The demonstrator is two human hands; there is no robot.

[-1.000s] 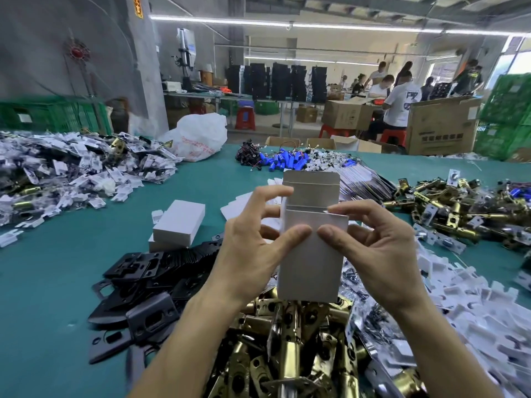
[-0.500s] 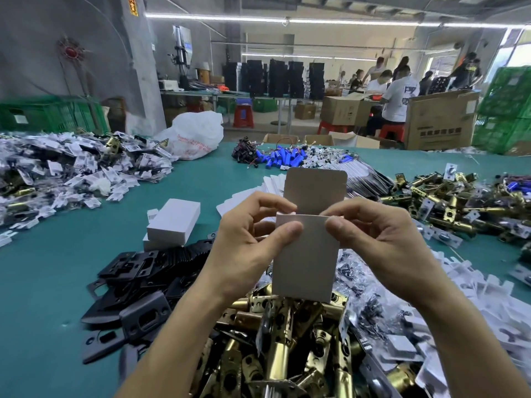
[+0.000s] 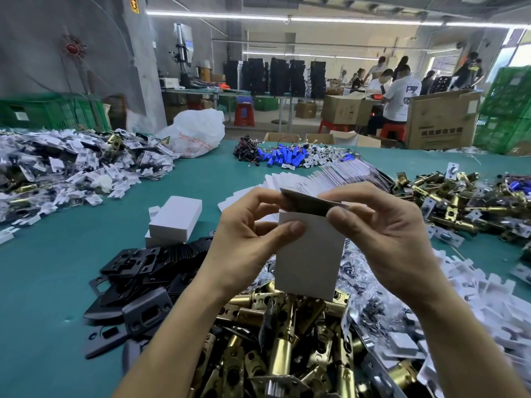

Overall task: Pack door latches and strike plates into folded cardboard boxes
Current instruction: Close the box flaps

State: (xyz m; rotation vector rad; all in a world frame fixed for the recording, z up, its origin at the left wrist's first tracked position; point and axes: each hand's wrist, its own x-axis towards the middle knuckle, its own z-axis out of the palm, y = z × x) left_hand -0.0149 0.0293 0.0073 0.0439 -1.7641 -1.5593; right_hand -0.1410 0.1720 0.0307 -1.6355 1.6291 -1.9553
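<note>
I hold a small white cardboard box (image 3: 309, 254) upright above a pile of brass door latches (image 3: 281, 349). My left hand (image 3: 247, 234) grips its left side, thumb on the front face. My right hand (image 3: 382, 234) pinches the top flap (image 3: 310, 202), which is bent over towards me across the opening. Black strike plates (image 3: 138, 277) lie heaped to the left of the latches. What is inside the box is hidden.
Two closed white boxes (image 3: 175, 219) sit on the teal table (image 3: 57, 282) at left. Flat box blanks (image 3: 316, 179) fan out behind my hands. White plastic parts (image 3: 474, 305) lie right, more latches (image 3: 448, 202) far right, bagged parts (image 3: 71, 168) far left.
The top flap stood upright a second ago; it is now folded down over the box opening. Both hands have stayed on the box and shifted slightly.
</note>
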